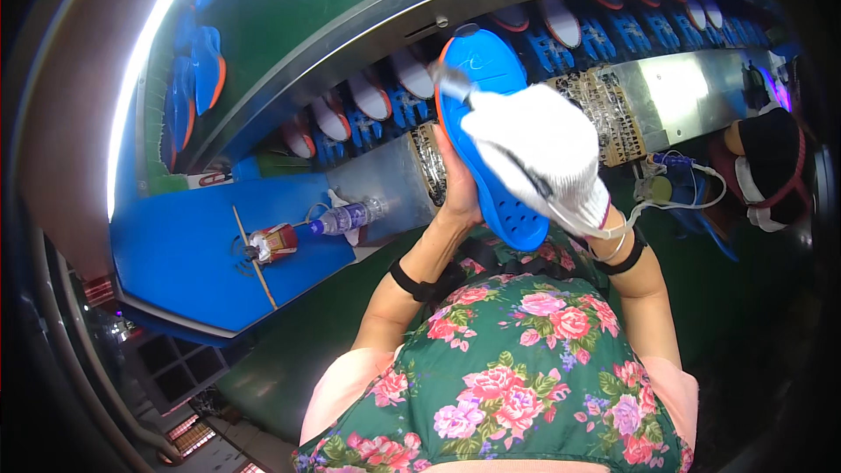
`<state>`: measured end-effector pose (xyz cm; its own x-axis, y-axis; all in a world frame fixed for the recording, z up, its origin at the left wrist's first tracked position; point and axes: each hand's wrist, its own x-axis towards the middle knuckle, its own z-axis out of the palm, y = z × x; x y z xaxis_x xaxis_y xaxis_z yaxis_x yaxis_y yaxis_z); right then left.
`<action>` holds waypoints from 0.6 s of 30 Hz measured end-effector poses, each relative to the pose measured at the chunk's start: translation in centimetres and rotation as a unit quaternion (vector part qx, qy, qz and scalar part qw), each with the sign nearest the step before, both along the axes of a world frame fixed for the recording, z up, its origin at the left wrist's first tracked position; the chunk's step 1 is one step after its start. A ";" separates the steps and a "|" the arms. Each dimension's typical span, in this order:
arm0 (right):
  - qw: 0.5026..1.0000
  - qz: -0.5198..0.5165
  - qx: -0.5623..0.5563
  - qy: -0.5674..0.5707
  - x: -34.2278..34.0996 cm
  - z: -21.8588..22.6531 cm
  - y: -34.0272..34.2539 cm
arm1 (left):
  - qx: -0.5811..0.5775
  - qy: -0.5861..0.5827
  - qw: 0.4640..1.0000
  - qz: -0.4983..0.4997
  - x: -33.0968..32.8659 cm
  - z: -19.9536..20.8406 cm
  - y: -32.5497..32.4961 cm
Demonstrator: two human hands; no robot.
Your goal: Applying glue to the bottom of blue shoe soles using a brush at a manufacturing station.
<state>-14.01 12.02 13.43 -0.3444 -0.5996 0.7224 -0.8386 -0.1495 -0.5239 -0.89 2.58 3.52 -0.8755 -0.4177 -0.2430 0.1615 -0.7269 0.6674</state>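
A blue shoe sole (pixel 486 61) with an orange edge and small holes at its heel is held up in front of me, toe end away. My left hand (pixel 460 180), bare, is closed round its left side, with the fingers hidden behind it. My right hand (pixel 543 144), in a white knitted glove, is closed on a brush (pixel 454 85) whose blurred tip lies over the sole's left edge near the toe. The glove covers the middle of the sole and most of the brush handle.
Behind a metal ledge (pixel 674 92) stand rows of shoes (pixel 368 96) and blue soles. More blue soles (pixel 208 70) lie on a green belt (pixel 307 0) at upper left. A blue board (pixel 193 236) at left carries a plastic bottle (pixel 346 217) and a small red container (pixel 276 243). Another person's arm (pixel 736 138) is at right.
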 end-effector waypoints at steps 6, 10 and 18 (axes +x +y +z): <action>0.996 0.009 -0.037 -0.084 0.7 -1.4 0.3 | 0.233 0.410 0.865 -0.172 -0.7 -1.5 -1.9; 0.998 0.061 -0.012 0.012 1.7 -3.4 0.3 | 0.025 -0.017 0.999 -0.016 0.1 -0.3 -2.0; 0.994 0.074 -0.018 -0.084 2.0 -3.3 0.7 | -0.024 -0.028 0.998 0.046 0.9 -1.1 -3.5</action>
